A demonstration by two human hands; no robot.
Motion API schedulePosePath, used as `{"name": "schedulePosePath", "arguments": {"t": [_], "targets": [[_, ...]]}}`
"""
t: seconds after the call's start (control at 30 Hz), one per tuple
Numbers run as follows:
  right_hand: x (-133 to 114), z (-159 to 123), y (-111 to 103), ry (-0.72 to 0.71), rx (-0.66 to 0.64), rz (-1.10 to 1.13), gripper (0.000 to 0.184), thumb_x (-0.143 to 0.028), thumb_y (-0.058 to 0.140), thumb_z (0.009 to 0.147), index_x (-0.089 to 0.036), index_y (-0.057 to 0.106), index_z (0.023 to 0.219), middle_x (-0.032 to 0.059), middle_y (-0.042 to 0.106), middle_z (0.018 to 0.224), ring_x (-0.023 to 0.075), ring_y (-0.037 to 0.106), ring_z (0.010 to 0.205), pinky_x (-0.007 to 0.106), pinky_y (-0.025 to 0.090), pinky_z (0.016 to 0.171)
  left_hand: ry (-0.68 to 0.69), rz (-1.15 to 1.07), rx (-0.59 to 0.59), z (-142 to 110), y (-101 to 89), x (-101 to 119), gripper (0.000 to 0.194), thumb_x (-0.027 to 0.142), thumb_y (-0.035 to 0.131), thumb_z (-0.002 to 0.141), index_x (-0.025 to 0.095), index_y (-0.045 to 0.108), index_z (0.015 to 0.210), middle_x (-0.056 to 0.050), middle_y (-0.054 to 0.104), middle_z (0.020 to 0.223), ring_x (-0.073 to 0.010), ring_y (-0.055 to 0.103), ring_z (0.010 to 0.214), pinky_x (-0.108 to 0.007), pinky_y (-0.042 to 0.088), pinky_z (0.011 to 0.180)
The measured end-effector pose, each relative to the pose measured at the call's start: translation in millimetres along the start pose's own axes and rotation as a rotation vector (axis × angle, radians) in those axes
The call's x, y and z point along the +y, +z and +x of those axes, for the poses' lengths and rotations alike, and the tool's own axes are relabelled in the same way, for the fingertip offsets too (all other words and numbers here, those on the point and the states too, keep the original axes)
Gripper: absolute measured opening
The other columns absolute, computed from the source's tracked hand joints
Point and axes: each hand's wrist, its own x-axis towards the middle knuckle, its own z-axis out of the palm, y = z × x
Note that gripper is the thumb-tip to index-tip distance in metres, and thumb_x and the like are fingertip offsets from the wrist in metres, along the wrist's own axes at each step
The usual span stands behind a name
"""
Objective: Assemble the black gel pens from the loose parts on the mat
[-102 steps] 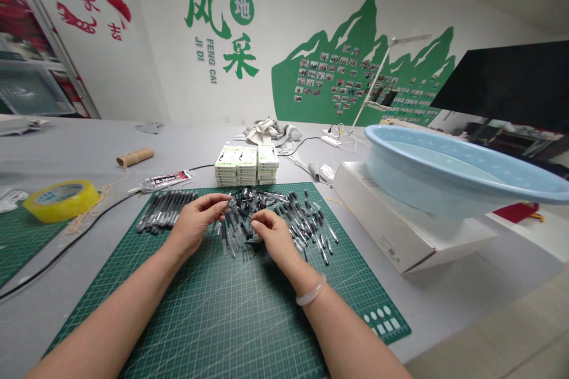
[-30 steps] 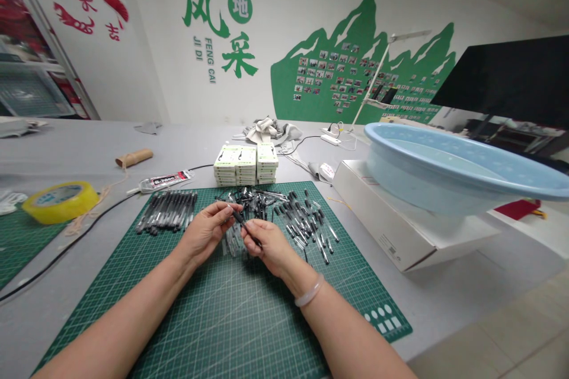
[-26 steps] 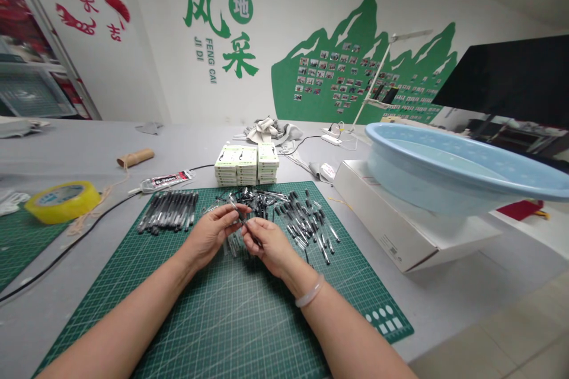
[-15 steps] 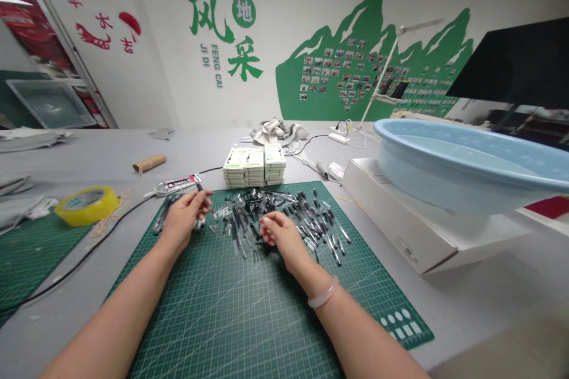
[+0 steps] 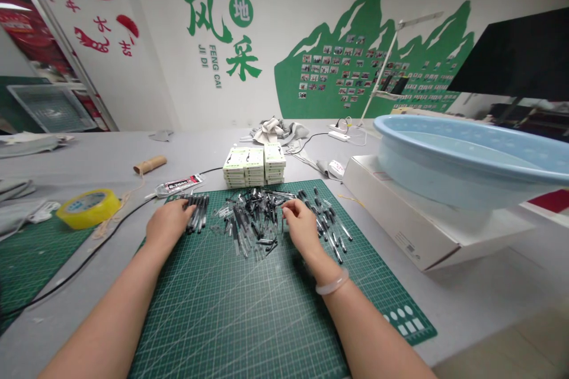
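Observation:
My left hand [image 5: 169, 224] lies knuckles up at the left of the green cutting mat [image 5: 249, 314]. Its fingers curl down onto a pen at the row of finished black pens [image 5: 198, 218]. My right hand [image 5: 300, 226], with a pale bangle on the wrist, reaches into the loose pile of pen parts [image 5: 255, 222] in the middle of the mat. Its fingertips are pinched together at the pile's right side, on a small part that they mostly hide. More loose parts [image 5: 331, 228] are scattered to the right of that hand.
Three stacks of small white boxes [image 5: 254, 166] stand behind the mat. A glue tube [image 5: 178, 183], a cardboard tube [image 5: 150, 163], a yellow tape roll [image 5: 88, 207] and a black cable [image 5: 66, 257] lie to the left. A blue basin [image 5: 466, 160] sits on a white box [image 5: 400, 219] at the right.
A second ago both hands held one pen together over the pile. Since then my left hand carried it left to the row of pens, and my right hand went back into the loose pile.

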Motion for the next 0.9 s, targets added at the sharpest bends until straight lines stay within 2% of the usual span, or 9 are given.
{"name": "schedulePosePath", "arguments": {"t": [0.27,0.47,0.6,0.77,0.9], "targets": [[11.4,12.6,-12.7,-0.033,0.070,-0.198,0.012,-0.021,0.050,0.078,-0.019,0.062,0.081,0.0017,0.066,0.076,0.0174,0.059,0.071,0.028,0.042,0.070,0.027,0.035,0.068,6.7,6.3,2.3,0.042,0.046,0.046,0.084,0.018,0.070,0.103,-0.023,0.068,0.101,-0.0366,0.062,0.087,-0.040,0.042,0.065],[17.3,18.5,-26.0,-0.071,0.011,-0.548,0.017,-0.013,0.053,0.077,-0.018,0.066,0.087,0.0059,0.067,0.089,0.0179,0.059,0.082,0.028,0.041,0.077,0.025,0.083,0.051,1.8,2.7,4.7,0.043,0.045,0.041,0.088,0.016,0.068,0.104,-0.020,0.067,0.104,-0.0357,0.062,0.090,-0.038,0.042,0.064],[17.4,20.9,-35.6,-0.053,-0.016,-0.769,0.021,-0.009,0.053,0.077,-0.016,0.068,0.089,0.0087,0.066,0.093,0.0181,0.059,0.086,0.027,0.040,0.080,0.027,0.103,0.096,-7.6,-3.7,14.6,0.041,0.042,0.035,0.091,0.020,0.067,0.105,-0.015,0.067,0.108,-0.0321,0.061,0.093,-0.036,0.044,0.067],[16.9,16.4,-32.5,-0.059,-0.062,-0.921,0.016,-0.014,0.056,0.079,-0.017,0.069,0.087,0.0089,0.064,0.092,0.0199,0.059,0.087,0.027,0.039,0.076,0.141,0.087,0.188,-26.1,-9.3,34.4,0.038,0.037,0.033,0.093,0.020,0.065,0.106,-0.011,0.066,0.108,-0.0285,0.059,0.096,-0.034,0.043,0.073],[15.5,9.5,-25.4,-0.095,-0.094,-0.988,0.011,-0.017,0.058,0.080,-0.018,0.067,0.086,0.0092,0.063,0.093,0.0210,0.059,0.089,0.028,0.039,0.073,0.288,0.002,0.196,-36.7,-11.6,54.3,0.033,0.031,0.035,0.092,0.020,0.064,0.104,-0.009,0.066,0.109,-0.0257,0.058,0.102,-0.033,0.041,0.083]]}}
